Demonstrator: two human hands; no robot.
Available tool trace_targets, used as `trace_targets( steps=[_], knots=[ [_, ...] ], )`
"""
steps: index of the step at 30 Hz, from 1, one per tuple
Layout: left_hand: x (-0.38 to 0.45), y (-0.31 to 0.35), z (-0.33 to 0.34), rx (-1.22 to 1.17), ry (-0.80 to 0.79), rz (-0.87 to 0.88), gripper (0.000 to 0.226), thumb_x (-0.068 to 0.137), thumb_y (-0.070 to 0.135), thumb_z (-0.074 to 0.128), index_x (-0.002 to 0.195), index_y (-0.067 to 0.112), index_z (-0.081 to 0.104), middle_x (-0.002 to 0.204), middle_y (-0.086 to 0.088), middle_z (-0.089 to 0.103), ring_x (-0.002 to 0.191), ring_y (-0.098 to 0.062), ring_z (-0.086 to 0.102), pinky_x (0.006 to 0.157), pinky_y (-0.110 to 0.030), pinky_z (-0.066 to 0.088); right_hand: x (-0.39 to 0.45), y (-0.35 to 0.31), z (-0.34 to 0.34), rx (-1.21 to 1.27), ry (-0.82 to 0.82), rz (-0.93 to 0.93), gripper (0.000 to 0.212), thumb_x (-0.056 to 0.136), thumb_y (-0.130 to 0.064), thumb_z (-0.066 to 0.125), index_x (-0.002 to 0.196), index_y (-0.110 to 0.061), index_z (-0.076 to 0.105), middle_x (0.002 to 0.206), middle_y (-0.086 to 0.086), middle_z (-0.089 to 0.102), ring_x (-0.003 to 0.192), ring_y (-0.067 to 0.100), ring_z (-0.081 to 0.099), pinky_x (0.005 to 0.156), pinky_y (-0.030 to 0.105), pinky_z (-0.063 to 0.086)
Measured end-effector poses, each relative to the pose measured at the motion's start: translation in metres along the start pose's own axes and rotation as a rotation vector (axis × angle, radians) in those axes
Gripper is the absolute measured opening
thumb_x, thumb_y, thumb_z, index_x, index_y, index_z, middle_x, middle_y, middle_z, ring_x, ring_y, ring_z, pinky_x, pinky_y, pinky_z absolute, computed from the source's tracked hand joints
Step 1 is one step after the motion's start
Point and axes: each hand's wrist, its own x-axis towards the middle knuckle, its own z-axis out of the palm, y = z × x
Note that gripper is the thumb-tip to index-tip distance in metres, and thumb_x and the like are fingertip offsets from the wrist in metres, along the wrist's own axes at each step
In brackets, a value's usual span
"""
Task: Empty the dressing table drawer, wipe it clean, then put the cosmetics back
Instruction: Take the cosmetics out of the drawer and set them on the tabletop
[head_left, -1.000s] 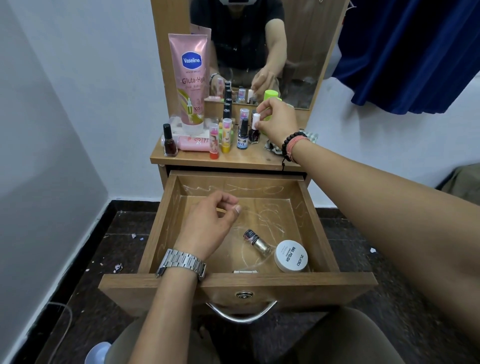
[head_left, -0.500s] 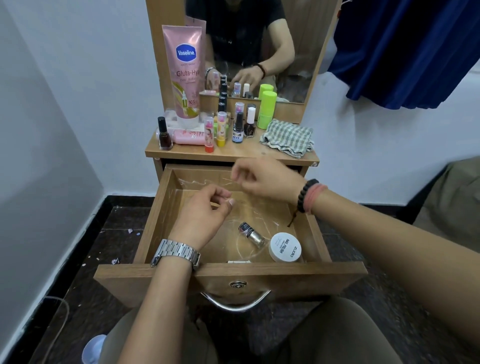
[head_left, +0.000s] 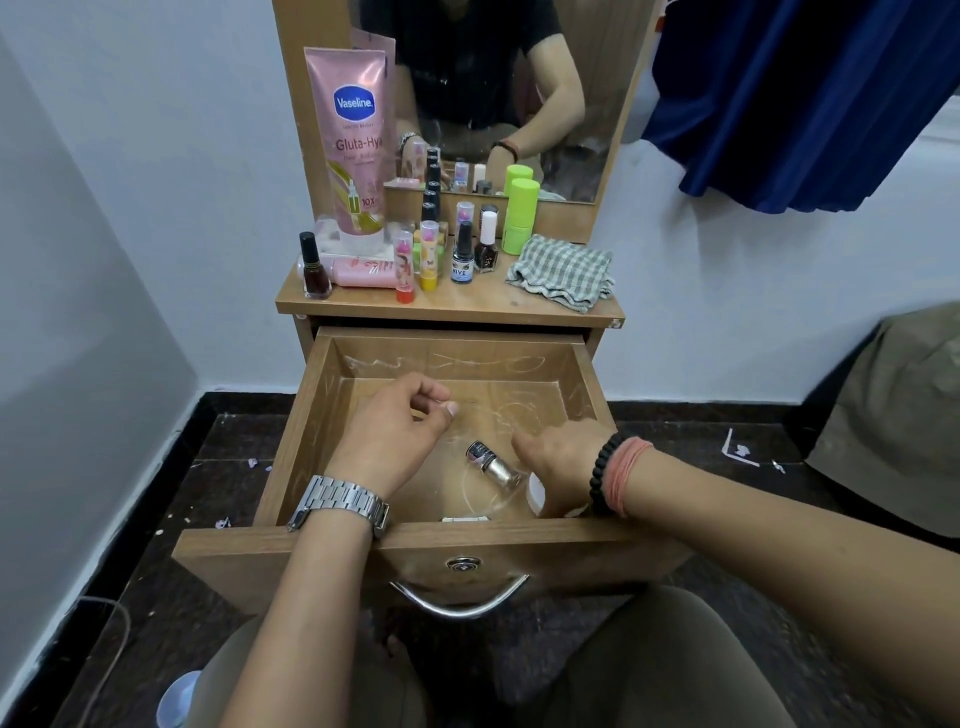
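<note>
Showed the right grip (head_left: 558, 467), wrist ringed with a black bead bracelet and a pink band, lowered into the front right corner of the open drawer (head_left: 296, 431), knuckles up and fingers bent down over a white jar (head_left: 536, 496) almost wholly hidden beneath. Could not tell whether those fingers had closed on the jar or only touched it. Showed the left grip (head_left: 395, 436), wristwatch on, hanging over the middle of the drawer, loosely curled, thumb tip beside forefinger, nothing visible inside. Found a small nail polish bottle (head_left: 491, 462) on its side on the drawer floor, just beside the right thumb, long axis diagonal: dark cap toward the back left, silvery glass body toward the front right. Judged the bottle light, hard, smooth and breakable, likely to roll; best pinched across the glass body or round the cap. Judged the jar light and rigid, best spanned across its lid. Beyond, on the worktop (head_left: 467, 304), saw a folded checked cloth (head_left: 563, 273) at right and standing cosmetics at left, with a tall pink Vaseline tube (head_left: 356, 140) leaning against the mirror frame.
</note>
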Motion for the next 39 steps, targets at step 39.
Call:
trace_targets(
  steps=[39],
  knots=[
    [-0.001, 0.002, -0.001, -0.001, -0.006, 0.002, 0.015, 0.088, 0.029, 0.065, 0.101, 0.021, 0.065, 0.092, 0.01, 0.064, 0.089, -0.008, 0.061, 0.073, -0.021, 0.044, 0.028, -0.016, -0.038, 0.171, 0.456, -0.081, 0.03, 0.086, -0.041, 0.06, 0.108, -0.021, 0.057, 0.104, 0.006, 0.065, 0.091, 0.03, 0.064, 0.072, 0.034, 0.05]
  ],
)
